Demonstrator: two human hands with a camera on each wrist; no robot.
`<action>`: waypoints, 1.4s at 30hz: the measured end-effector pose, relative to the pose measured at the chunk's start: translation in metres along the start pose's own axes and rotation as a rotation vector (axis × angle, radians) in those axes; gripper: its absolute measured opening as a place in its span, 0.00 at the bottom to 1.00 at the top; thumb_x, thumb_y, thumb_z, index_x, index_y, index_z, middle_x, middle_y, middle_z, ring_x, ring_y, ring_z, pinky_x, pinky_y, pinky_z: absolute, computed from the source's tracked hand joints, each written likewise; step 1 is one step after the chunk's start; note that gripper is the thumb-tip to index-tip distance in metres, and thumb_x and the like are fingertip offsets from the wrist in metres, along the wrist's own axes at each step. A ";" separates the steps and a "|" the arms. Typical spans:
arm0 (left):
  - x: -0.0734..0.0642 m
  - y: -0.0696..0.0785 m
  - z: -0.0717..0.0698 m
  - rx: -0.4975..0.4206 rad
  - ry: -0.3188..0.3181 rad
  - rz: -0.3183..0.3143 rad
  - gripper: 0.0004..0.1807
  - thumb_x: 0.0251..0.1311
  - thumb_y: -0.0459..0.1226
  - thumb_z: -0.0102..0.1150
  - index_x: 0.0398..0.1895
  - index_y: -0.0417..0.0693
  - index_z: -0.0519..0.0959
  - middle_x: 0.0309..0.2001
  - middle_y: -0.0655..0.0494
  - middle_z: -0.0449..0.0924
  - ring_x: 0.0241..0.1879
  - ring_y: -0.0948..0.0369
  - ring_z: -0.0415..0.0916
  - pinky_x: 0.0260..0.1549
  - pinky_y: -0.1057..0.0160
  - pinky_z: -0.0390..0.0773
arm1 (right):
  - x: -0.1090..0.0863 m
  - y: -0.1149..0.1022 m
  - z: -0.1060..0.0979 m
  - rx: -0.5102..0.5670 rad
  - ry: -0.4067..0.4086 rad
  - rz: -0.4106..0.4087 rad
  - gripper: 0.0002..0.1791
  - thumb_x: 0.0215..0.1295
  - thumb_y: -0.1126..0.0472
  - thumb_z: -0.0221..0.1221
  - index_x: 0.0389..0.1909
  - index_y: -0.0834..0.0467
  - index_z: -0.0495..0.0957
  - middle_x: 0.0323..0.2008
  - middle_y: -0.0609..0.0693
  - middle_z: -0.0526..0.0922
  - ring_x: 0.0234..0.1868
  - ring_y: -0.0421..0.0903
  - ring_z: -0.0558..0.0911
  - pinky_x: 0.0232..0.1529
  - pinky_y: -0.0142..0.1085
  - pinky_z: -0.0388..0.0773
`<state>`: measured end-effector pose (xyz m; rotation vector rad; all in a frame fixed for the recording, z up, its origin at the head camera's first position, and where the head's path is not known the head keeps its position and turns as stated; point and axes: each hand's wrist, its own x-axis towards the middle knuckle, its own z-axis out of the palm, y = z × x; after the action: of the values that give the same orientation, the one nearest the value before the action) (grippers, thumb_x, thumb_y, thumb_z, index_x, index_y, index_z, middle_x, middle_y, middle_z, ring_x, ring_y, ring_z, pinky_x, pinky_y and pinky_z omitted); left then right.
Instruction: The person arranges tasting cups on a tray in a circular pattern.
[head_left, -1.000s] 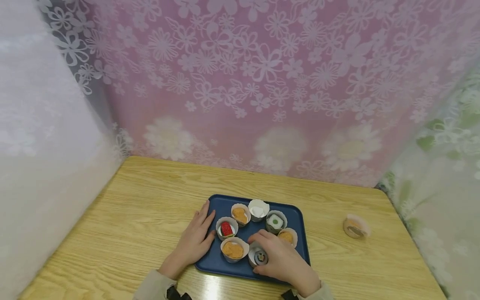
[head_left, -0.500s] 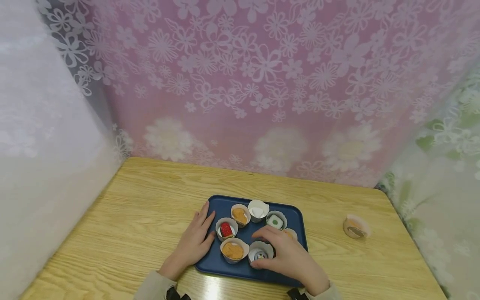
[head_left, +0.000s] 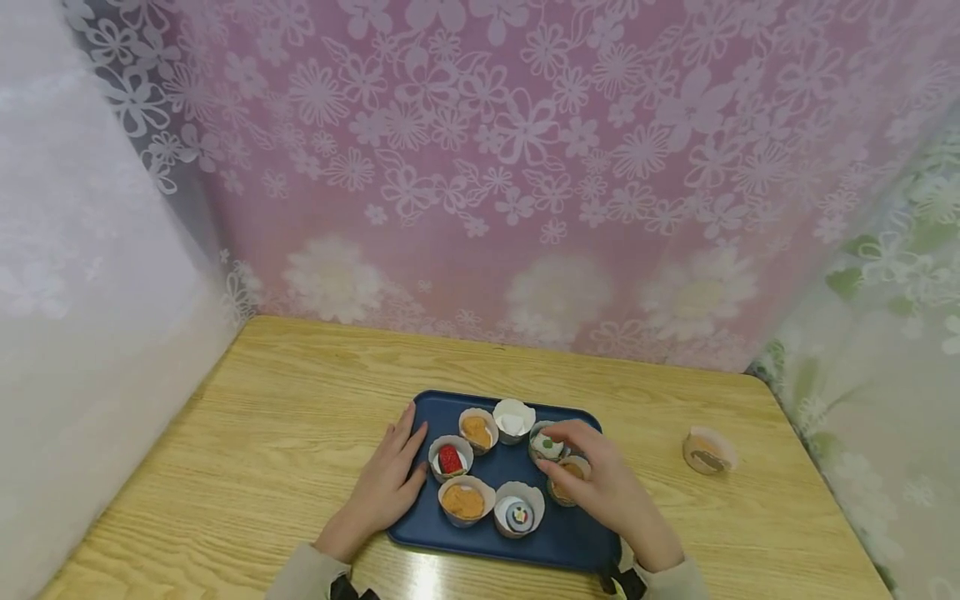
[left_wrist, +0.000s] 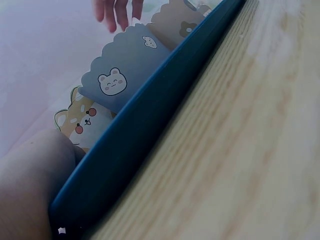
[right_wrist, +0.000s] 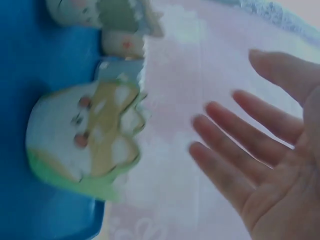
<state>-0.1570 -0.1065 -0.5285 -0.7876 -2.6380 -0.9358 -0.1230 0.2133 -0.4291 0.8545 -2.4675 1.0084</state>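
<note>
My left hand (head_left: 384, 482) rests with straight fingers along the left side of a blue tray (head_left: 480, 557). Several scalloped paper baking cups stand on it. My right hand (head_left: 611, 483) is over the tray's right side, thumb and fingers apart around the cup with a white, green-topped piece (head_left: 548, 444). The right wrist view shows its fingers (right_wrist: 225, 175) extended and empty, beside a dog-print cup (right_wrist: 75, 130). A round sushi-like roll (head_left: 519, 515) sits in the front cup. Others hold orange pieces (head_left: 462, 502) and a red piece (head_left: 450, 459); the rear cup (head_left: 514, 421) looks white inside.
Another paper cup (head_left: 708, 451) with a brown and orange piece stands on the wooden table (head_left: 300, 400), right of the tray. Floral curtains (head_left: 480, 167) hang behind the table and on both sides.
My right hand has let go at the front cup with the roll and moved back and right, over the cup with the white and green piece. My left hand stays at the tray's side.
</note>
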 end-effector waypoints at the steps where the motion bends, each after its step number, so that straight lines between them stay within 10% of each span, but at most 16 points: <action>1: 0.000 0.000 0.000 -0.003 -0.001 -0.001 0.30 0.66 0.33 0.56 0.70 0.29 0.65 0.77 0.35 0.45 0.75 0.42 0.47 0.71 0.42 0.52 | 0.000 0.003 -0.001 -0.003 0.027 -0.003 0.25 0.55 0.69 0.71 0.54 0.55 0.79 0.49 0.48 0.82 0.48 0.48 0.82 0.46 0.38 0.82; 8: 0.000 0.001 0.001 0.008 -0.004 -0.004 0.30 0.67 0.34 0.56 0.70 0.30 0.66 0.77 0.36 0.46 0.75 0.43 0.47 0.71 0.42 0.53 | -0.009 0.034 -0.016 -0.024 0.222 0.035 0.29 0.53 0.75 0.69 0.58 0.61 0.78 0.53 0.58 0.80 0.56 0.49 0.78 0.60 0.25 0.69; 16: 0.000 -0.001 0.002 0.009 -0.005 -0.002 0.30 0.66 0.34 0.56 0.70 0.30 0.66 0.77 0.36 0.45 0.76 0.44 0.47 0.71 0.43 0.53 | -0.033 0.076 -0.039 -0.138 0.430 0.156 0.29 0.49 0.77 0.71 0.56 0.64 0.79 0.53 0.63 0.81 0.59 0.29 0.71 0.60 0.20 0.62; 23: 0.000 -0.001 0.001 0.008 0.001 -0.005 0.30 0.66 0.34 0.56 0.70 0.30 0.66 0.77 0.36 0.46 0.76 0.44 0.47 0.71 0.43 0.53 | -0.059 0.101 -0.060 -0.214 0.499 0.314 0.28 0.52 0.74 0.71 0.57 0.65 0.79 0.51 0.63 0.80 0.23 0.24 0.64 0.30 0.18 0.69; 27: 0.000 0.000 0.000 0.003 0.000 -0.006 0.30 0.67 0.35 0.56 0.70 0.30 0.66 0.77 0.36 0.46 0.76 0.45 0.47 0.71 0.43 0.53 | -0.074 0.112 -0.072 -0.203 0.543 0.487 0.28 0.55 0.70 0.71 0.58 0.62 0.78 0.54 0.60 0.77 0.49 0.33 0.75 0.36 0.17 0.73; 32: 0.000 -0.001 0.000 0.008 0.000 -0.009 0.30 0.67 0.35 0.56 0.70 0.31 0.66 0.77 0.37 0.45 0.76 0.45 0.47 0.71 0.44 0.53 | -0.086 0.121 -0.083 -0.180 0.584 0.603 0.29 0.57 0.67 0.71 0.61 0.62 0.77 0.61 0.63 0.74 0.66 0.57 0.69 0.66 0.40 0.67; 36: -0.001 -0.002 0.000 0.014 0.002 -0.005 0.30 0.67 0.35 0.56 0.70 0.31 0.66 0.77 0.37 0.46 0.76 0.45 0.47 0.71 0.44 0.53 | -0.092 0.128 -0.084 -0.181 0.579 0.645 0.35 0.56 0.65 0.71 0.65 0.64 0.73 0.63 0.65 0.72 0.65 0.64 0.67 0.66 0.60 0.61; 42: -0.001 -0.002 -0.001 0.004 0.002 0.001 0.30 0.66 0.34 0.56 0.70 0.30 0.66 0.77 0.37 0.45 0.76 0.45 0.47 0.71 0.44 0.53 | -0.102 0.140 -0.075 -0.079 0.531 0.815 0.43 0.59 0.57 0.71 0.73 0.59 0.62 0.67 0.59 0.67 0.56 0.44 0.74 0.51 0.26 0.73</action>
<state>-0.1574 -0.1087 -0.5295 -0.7872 -2.6363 -0.9307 -0.1295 0.3878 -0.5016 -0.4684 -2.3345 1.1585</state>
